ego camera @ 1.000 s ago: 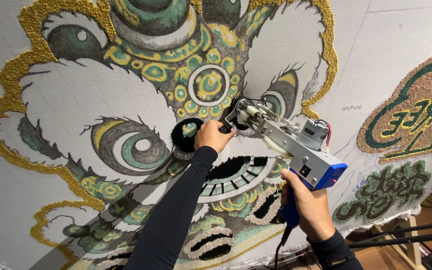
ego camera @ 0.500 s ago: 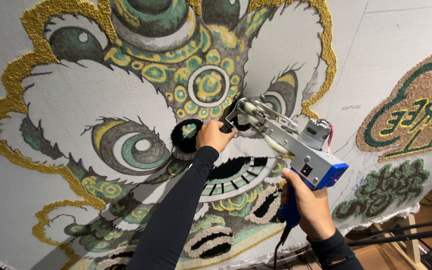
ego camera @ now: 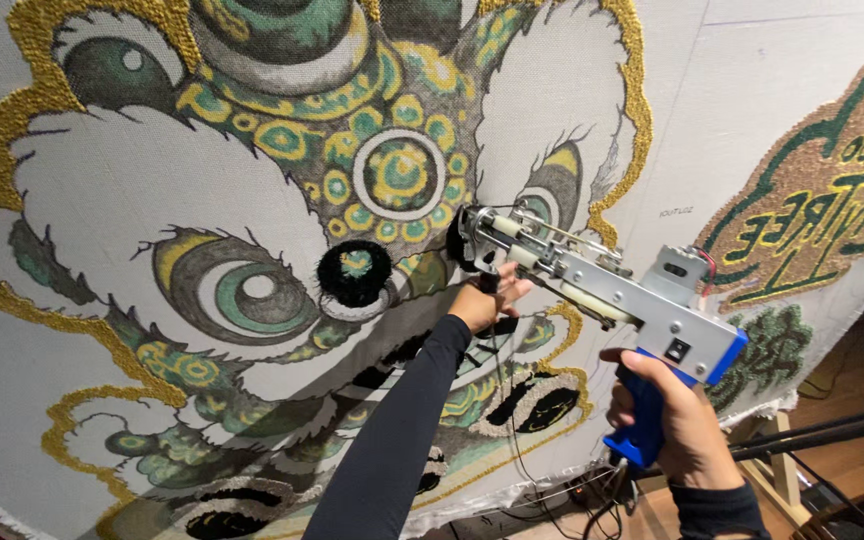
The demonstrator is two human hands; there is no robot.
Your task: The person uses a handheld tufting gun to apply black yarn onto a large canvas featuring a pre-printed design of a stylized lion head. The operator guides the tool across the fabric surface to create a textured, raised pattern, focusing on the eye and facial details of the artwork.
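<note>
One stretched backing cloth [ego camera: 742, 110] fills nearly the whole frame, and one large lion-dance face [ego camera: 282, 250] covers its left and middle parts, worked in green, gold and white. That face shows four green eyes: one at the upper left, one big one at the left middle, one partly hidden behind the tool at centre right, and the top one cut by the upper edge. One second design, a brown and green emblem [ego camera: 832, 200], sits at the right edge. One round black tufted patch [ego camera: 354, 275] with a green middle lies just left of centre.

One tufting gun [ego camera: 602, 290] lies in the centre right of the frame. Its long axis runs on a slant from lower right to upper left, with the blue handle at the lower right and the needle end pointing up and left against the cloth, beside the half-hidden eye. Its body is silver metal with a blue rear block.

Two hands hold it. The right hand [ego camera: 677, 425], at the lower right, has its fingers wrapped fully round the blue grip. The left hand [ego camera: 487, 300], at the centre, in a dark sleeve, is closed round the front handle just under the needle end.

One dark stand bar [ego camera: 822, 435] crosses the lower right corner, and cables [ego camera: 592, 490] hang below the cloth's lower edge.
</note>
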